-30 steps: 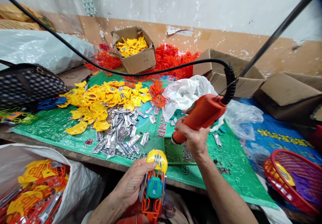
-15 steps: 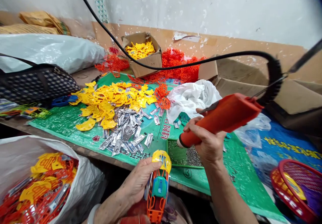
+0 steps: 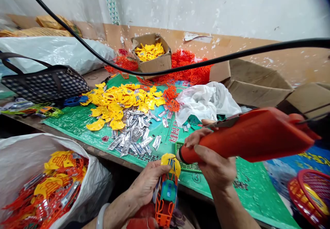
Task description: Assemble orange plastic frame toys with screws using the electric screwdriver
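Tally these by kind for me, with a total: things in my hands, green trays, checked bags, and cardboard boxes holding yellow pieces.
Red handheld tool in right hand: 1
Plastic assembly in left hand: 1
Green tray: 1
Checked bag: 1
Cardboard box holding yellow pieces: 1
Total: 5

Wht wall [image 3: 219, 9], chipped tan lwr band [image 3: 306, 62]
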Tool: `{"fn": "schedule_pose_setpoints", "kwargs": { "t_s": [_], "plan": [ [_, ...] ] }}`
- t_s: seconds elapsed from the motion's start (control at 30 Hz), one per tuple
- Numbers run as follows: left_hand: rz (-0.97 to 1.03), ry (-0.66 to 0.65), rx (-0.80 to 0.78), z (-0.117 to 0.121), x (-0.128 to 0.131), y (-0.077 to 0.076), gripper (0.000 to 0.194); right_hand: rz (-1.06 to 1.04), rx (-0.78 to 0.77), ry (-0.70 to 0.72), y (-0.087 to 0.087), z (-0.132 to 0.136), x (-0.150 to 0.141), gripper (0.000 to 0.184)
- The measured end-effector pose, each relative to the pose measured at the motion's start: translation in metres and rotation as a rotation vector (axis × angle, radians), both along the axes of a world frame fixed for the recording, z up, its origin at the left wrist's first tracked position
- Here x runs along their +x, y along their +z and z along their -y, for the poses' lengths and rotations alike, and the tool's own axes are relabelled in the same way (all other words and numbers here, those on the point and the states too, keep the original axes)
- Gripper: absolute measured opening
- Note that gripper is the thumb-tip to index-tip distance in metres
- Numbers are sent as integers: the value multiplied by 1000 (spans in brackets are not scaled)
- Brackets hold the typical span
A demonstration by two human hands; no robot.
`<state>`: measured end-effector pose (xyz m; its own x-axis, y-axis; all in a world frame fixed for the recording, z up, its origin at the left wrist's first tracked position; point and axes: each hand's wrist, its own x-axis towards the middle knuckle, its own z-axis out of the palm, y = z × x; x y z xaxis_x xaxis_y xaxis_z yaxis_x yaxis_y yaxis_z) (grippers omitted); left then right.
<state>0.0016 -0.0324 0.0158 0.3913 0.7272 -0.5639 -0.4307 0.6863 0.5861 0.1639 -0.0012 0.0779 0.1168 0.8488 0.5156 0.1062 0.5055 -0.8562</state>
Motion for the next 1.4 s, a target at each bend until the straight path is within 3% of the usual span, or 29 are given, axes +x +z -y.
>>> {"fn": "schedule_pose_setpoints", "kwargs": {
  "t_s": [0.13, 0.3, 0.5, 0.73, 1.1, 1.4],
  "plan": [
    [15, -13, 18, 0, 0, 1, 27, -110, -94, 92, 0, 1, -3, 23],
    [5, -18, 20, 0, 1, 0, 29, -174, -122, 99, -1, 1, -4, 25],
    [-21, -16, 28, -2, 1, 0, 31, -245, -158, 211, -3, 0, 1, 24],
    [-16, -3, 20, -1, 2, 0, 30, -241, -167, 172, -3, 1, -6, 20],
    [-91, -1, 115, 5, 5, 9, 26, -238, -134, 199, -2, 0, -8, 37],
    [-160, -13, 146, 10, 1, 3, 29, -251, -135, 168, -3, 3, -11, 29]
  ]
}}
